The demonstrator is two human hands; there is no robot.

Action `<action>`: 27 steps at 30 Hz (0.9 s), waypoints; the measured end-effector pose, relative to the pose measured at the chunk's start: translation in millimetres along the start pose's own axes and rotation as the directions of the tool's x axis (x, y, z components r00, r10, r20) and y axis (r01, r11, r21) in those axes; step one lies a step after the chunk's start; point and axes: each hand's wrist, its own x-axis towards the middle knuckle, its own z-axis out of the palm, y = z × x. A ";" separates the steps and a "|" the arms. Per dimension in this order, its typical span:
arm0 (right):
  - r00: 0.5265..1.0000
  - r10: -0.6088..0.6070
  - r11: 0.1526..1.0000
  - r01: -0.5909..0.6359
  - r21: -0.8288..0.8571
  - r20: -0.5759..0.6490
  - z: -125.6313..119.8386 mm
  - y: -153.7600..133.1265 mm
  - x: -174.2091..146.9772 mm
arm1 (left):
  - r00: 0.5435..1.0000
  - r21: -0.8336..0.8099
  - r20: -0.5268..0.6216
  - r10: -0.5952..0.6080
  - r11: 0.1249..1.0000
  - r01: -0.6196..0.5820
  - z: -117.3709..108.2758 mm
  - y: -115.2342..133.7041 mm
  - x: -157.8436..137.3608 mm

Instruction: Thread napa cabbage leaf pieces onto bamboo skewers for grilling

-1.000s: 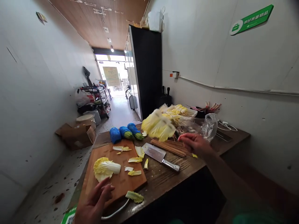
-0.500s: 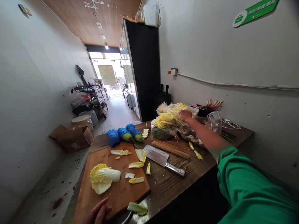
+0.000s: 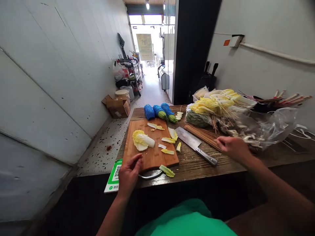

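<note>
My left hand (image 3: 130, 168) hovers by the cutting board's near-left edge, fingers loosely bent and apart, with nothing visible in them. On the wooden cutting board (image 3: 133, 129) lie a napa cabbage piece (image 3: 142, 140) and several cut leaf strips (image 3: 168, 151). My right hand (image 3: 230, 147) is closed at the near end of a bundle of bamboo skewers (image 3: 203, 135); its fingertips hide whatever they may grip. A cleaver (image 3: 189, 138) lies flat between board and skewers, handle towards me. Behind it, skewered yellow cabbage leaves (image 3: 214, 101) are piled over a bag of greens (image 3: 197, 117).
Several green vegetables in blue foam nets (image 3: 157, 111) lie at the board's far edge, beside skewered pale slices (image 3: 179, 115). A clear plastic bag (image 3: 278, 126) with mushrooms is on the right. A green QR-code card (image 3: 114, 177) and a curved metal handle (image 3: 151, 175) are at the near edge.
My right hand has left the cabbage-leaf pile and come back to the near end of the skewers. The view has turned, bringing my whole left hand into sight.
</note>
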 end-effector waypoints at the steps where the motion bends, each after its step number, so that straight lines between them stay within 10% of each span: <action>1: 0.998 -0.011 1.000 0.013 -0.027 0.064 16.7 -0.5 -9.6 | 0.998 0.066 -0.025 0.055 0.996 -0.053 -1.6 1.3 6.1; 6: 0.981 0.029 0.994 -0.009 -0.109 0.191 63.2 14.2 -5.9 | 0.922 0.365 0.091 0.377 0.848 -0.383 0.0 6.0 43.9; 14: 0.985 0.061 0.997 -0.053 -0.053 0.164 62.0 17.9 5.4 | 0.891 0.523 0.354 0.286 0.729 -0.442 24.1 1.9 79.8; 19: 0.989 0.075 0.997 -0.073 -0.021 0.123 60.2 19.5 2.1 | 0.869 0.591 0.230 0.439 0.646 -0.483 36.4 27.2 84.4; 21: 0.990 0.077 0.997 -0.077 -0.008 0.120 60.3 21.7 1.3 | 0.862 0.543 0.205 0.464 0.678 -0.495 43.8 45.3 71.9; 27: 0.979 0.148 0.989 -0.144 -0.042 0.141 68.9 37.4 8.0 | 0.724 0.064 0.657 0.210 0.941 -0.331 54.7 64.3 24.1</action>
